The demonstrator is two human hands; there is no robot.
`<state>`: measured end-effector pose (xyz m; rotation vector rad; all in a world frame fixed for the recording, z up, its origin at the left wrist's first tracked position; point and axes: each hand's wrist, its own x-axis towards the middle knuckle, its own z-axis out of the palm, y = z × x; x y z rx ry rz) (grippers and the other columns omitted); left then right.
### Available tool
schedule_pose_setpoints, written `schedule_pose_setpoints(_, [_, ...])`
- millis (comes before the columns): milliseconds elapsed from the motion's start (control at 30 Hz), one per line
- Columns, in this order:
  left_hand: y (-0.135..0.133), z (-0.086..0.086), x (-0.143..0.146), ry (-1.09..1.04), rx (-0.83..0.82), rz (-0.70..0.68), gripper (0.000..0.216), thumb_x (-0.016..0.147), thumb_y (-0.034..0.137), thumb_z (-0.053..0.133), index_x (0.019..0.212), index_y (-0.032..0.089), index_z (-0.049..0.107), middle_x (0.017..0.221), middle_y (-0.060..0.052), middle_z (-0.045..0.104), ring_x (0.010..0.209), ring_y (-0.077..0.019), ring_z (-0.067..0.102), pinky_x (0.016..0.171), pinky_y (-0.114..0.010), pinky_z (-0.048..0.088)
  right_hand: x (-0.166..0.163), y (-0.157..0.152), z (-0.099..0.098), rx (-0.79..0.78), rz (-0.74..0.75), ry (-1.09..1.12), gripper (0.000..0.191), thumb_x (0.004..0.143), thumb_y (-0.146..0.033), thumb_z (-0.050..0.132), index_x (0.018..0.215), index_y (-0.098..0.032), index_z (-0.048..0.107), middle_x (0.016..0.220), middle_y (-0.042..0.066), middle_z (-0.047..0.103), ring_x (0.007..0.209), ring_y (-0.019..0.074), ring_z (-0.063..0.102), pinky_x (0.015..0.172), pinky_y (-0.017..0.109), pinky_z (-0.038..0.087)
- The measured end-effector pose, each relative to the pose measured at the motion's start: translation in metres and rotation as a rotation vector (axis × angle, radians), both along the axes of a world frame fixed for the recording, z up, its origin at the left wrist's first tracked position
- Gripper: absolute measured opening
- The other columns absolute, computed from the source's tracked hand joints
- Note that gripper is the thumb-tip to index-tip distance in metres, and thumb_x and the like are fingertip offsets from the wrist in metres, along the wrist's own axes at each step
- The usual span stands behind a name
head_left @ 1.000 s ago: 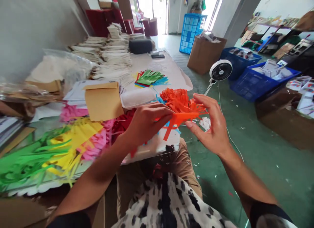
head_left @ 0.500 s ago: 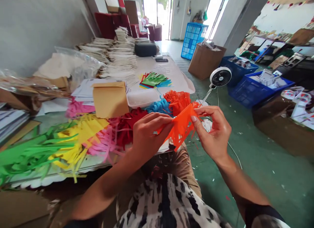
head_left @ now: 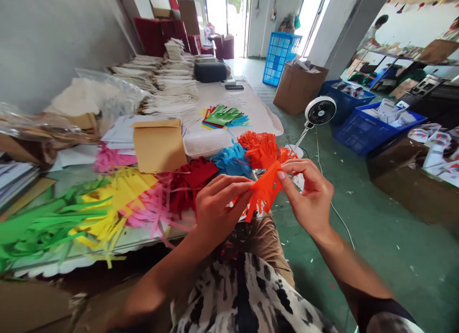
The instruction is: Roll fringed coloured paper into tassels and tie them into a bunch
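Note:
An orange fringed paper piece (head_left: 266, 187) is stretched between my hands above the table's near edge, its cut strips hanging down. My left hand (head_left: 220, 201) pinches its left end, and my right hand (head_left: 308, 192) pinches the upper right corner between thumb and fingers. Just beyond lies a heap of orange fringed paper (head_left: 258, 149). Blue fringe (head_left: 233, 160) and dark red fringe (head_left: 193, 180) lie to its left. Farther left are pink (head_left: 148, 209), yellow (head_left: 124, 192) and green fringed paper (head_left: 46, 223).
A brown envelope (head_left: 159, 146) and white plastic tray (head_left: 208, 142) sit mid-table; behind them lies a multicoloured fringe stack (head_left: 224, 115). A phone (head_left: 234, 87) rests farther back. On the right stand a white fan (head_left: 321, 111), a carton (head_left: 299, 87) and blue crates (head_left: 373, 130). People are in the background.
The orange piece is tilted a little differently and its strips hang more bunched. Both hands keep their pinch. The view has shifted slightly, and people now show at the far right.

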<state>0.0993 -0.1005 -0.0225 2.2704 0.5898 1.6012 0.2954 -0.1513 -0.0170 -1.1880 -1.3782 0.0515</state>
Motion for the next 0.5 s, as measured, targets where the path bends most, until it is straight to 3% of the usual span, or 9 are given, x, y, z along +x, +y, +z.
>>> schedule_pose_setpoints(133, [-0.001,-0.004,-0.004,-0.019,-0.136,-0.103,0.003,0.094,0.023,0.077,0.094,0.022,0.080,0.094,-0.003,0.082,0.085,-0.0153,0.075,0.082,-0.030,0.058,0.002,-0.003,0.002,0.051,0.012,-0.070,0.012,0.093,-0.016,0.075,0.097,-0.028,0.075,0.098,0.000,0.075,0.098,0.0188,0.068,0.091,0.038,0.052])
schedule_pose_setpoints(233, [0.005,-0.005,-0.006,-0.105,-0.538,-0.339,0.036,0.102,0.052,0.062,0.099,0.022,0.081,0.104,-0.008,0.082,0.096,-0.0208,0.076,0.084,-0.033,0.059,0.007,-0.007,0.004,0.007,0.161,-0.095,0.014,0.094,-0.015,0.073,0.099,-0.027,0.073,0.098,0.000,0.073,0.097,0.0184,0.067,0.088,0.036,0.052])
schedule_pose_setpoints(333, [0.016,-0.005,-0.001,-0.242,-0.965,-0.646,0.068,0.104,0.075,0.033,0.122,0.026,0.077,0.131,-0.010,0.076,0.121,-0.0267,0.072,0.095,-0.039,0.059,0.012,-0.012,0.010,-0.154,0.438,-0.155,0.011,0.096,-0.016,0.071,0.101,-0.026,0.071,0.096,0.000,0.072,0.089,0.0165,0.066,0.083,0.033,0.052])
schedule_pose_setpoints(433, [0.024,-0.008,0.002,-0.122,-1.186,-0.923,0.086,0.097,0.086,0.023,0.142,0.029,0.067,0.145,-0.012,0.069,0.128,-0.0298,0.070,0.101,-0.044,0.058,0.017,-0.018,0.017,-0.320,0.537,-0.203,0.003,0.101,-0.021,0.066,0.101,-0.024,0.067,0.089,-0.001,0.068,0.077,0.0133,0.061,0.072,0.030,0.051])
schedule_pose_setpoints(500, [0.028,-0.013,0.001,-0.017,-1.236,-0.975,0.096,0.092,0.092,0.020,0.145,0.026,0.065,0.143,-0.016,0.070,0.122,-0.0309,0.072,0.094,-0.043,0.060,0.021,-0.022,0.021,-0.403,0.526,-0.199,0.007,0.104,-0.027,0.062,0.099,-0.024,0.065,0.086,-0.001,0.063,0.073,0.0130,0.058,0.068,0.029,0.050])
